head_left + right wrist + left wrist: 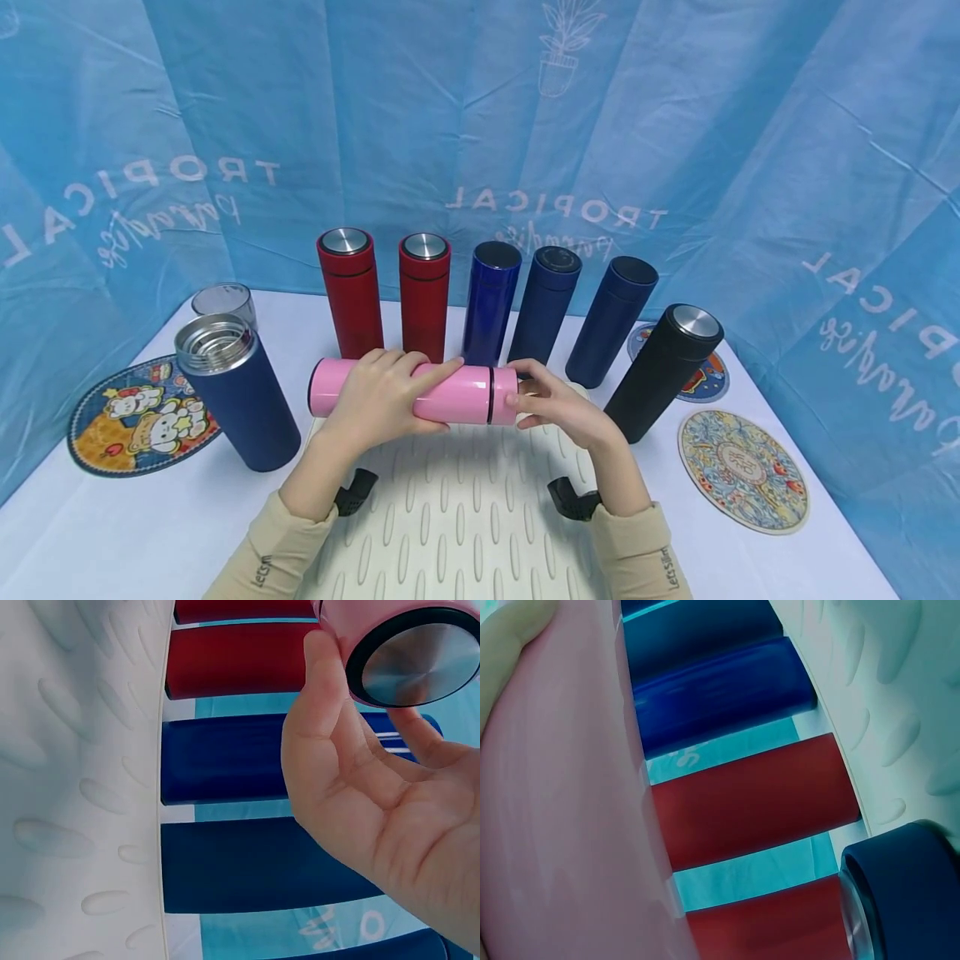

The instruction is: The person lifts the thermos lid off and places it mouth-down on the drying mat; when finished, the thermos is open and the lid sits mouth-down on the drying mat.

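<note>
A pink thermos flask [457, 396] lies sideways in the air above the white textured mat, its lid end to the right. My left hand [386, 393] grips its body around the middle. At the right end, my right hand [558, 404] pinches the pink lid [506, 397] between thumb and fingers. The right wrist view shows the lid's silver disc [420, 666] with a black rim, the thumb and fingers on its side. A black seam separates lid and body. In the left wrist view the pink body [570, 795] fills the left side.
Behind stand two red flasks [424, 300], a shiny blue flask [491, 304], two navy flasks [611, 321] and a black flask [663, 371]. Left is an uncapped navy flask [243, 408] before a clear cup [225, 300]. Round patterned coasters [742, 471] lie both sides of the mat [450, 517].
</note>
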A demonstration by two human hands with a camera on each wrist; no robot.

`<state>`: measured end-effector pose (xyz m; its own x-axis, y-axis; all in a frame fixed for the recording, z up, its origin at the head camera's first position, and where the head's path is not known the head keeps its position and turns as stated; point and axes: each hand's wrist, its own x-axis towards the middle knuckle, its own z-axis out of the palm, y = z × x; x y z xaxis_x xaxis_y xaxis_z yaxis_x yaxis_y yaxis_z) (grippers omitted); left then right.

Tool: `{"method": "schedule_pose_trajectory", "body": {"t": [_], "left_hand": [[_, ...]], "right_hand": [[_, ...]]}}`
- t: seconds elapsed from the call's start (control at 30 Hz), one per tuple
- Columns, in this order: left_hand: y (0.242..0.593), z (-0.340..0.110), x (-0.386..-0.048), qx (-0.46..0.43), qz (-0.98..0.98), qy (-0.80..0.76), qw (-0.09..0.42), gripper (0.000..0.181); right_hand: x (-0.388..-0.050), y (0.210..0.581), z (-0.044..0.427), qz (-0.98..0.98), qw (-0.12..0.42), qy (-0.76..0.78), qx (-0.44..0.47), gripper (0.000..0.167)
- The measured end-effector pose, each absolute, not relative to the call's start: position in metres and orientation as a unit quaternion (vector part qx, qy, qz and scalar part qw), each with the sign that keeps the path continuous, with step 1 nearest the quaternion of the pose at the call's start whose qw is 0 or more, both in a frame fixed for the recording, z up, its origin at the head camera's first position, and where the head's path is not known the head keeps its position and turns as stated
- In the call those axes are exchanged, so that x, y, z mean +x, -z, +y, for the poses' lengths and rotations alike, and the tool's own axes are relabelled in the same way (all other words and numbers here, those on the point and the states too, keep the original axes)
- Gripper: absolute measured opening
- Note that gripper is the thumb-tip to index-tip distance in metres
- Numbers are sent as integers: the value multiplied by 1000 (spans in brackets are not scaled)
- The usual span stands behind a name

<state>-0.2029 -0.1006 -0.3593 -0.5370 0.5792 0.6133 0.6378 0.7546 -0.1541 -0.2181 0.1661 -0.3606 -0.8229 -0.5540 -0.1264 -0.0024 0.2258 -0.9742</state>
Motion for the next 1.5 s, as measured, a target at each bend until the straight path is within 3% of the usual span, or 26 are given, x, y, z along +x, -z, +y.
{"method": "schedule_pose_trajectory", "body": {"t": [0.4, 0.63, 0.83, 1.1, 1.33, 1.5], "left_hand": [[360, -101, -203, -342, -881, 42, 324, 77], [359, -101, -203, -338, -883, 41, 323, 77], [359, -102, -203, -339, -881, 38, 329, 77], [359, -102, -203, -351, -874, 35, 336, 78], [358, -102, -202, -352, -873, 38, 336, 77], [357, -102, -201, -344, -879, 41, 327, 78]], "right_hand": [[-218, 363, 165, 747, 191, 587, -246, 64], [-218, 361, 166, 756, 207, 578, -227, 71], [-218, 360, 167, 773, 241, 561, -170, 62], [-220, 362, 166, 771, 250, 563, -161, 49], [-220, 362, 167, 758, 239, 580, -177, 63], [-218, 363, 166, 750, 220, 589, -206, 63]]}}
